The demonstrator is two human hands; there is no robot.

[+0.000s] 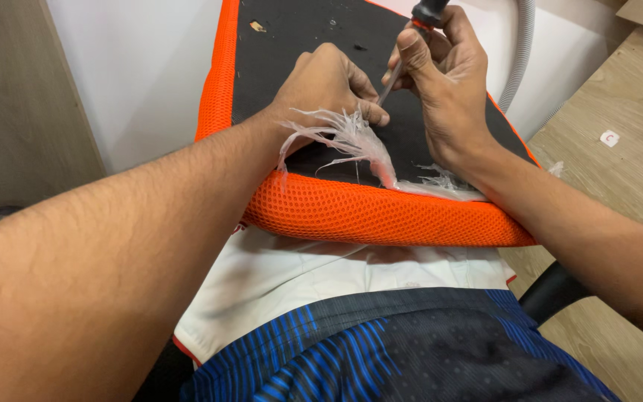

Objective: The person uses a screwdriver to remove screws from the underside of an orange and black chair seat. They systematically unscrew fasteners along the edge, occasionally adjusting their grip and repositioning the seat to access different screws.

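Observation:
An orange mesh cushion with a black underside leans against my lap, its black face toward me. My left hand rests on the black face with fingers curled, pinching frayed white plastic strands that trail down toward the orange edge. My right hand is closed around a screwdriver with a black and red handle. Its metal shaft points down and left to the black surface, just beside my left fingertips.
A grey corrugated hose runs down behind the cushion at the upper right. A white wall stands at the left. A wooden floor spreads to the right, with a small white scrap on it. A black chair armrest shows at my right.

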